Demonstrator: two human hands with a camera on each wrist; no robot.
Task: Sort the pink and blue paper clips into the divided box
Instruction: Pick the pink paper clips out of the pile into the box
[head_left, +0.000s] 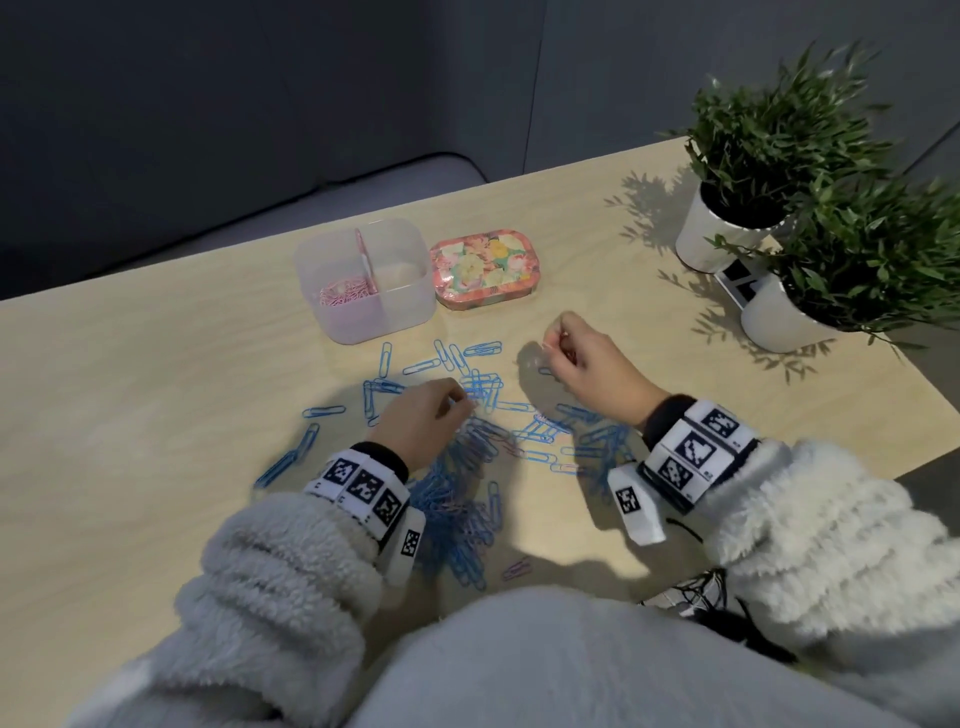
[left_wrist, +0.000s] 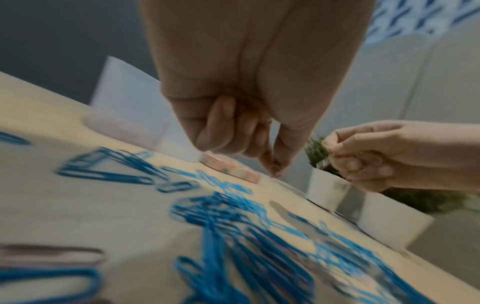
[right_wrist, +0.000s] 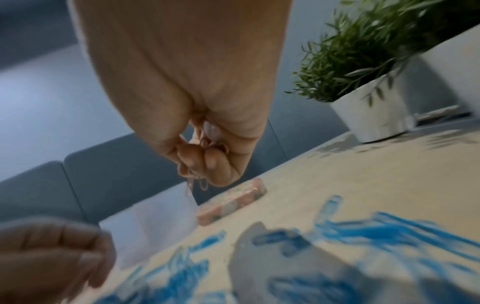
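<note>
A translucent divided box stands at the table's far middle. Pink clips lie in its left compartment, and the right one looks empty. Blue paper clips are spread in a wide pile in front of me. My left hand hovers low over the pile. Its thumb and forefinger pinch something small and pale, seemingly a pink clip. My right hand is raised to the right of the box and pinches a few pink clips that dangle below the fingers.
A flowered tin lies just right of the box. Two potted plants in white pots stand at the far right edge. Stray pink clips lie near my body, and another sits in the pile.
</note>
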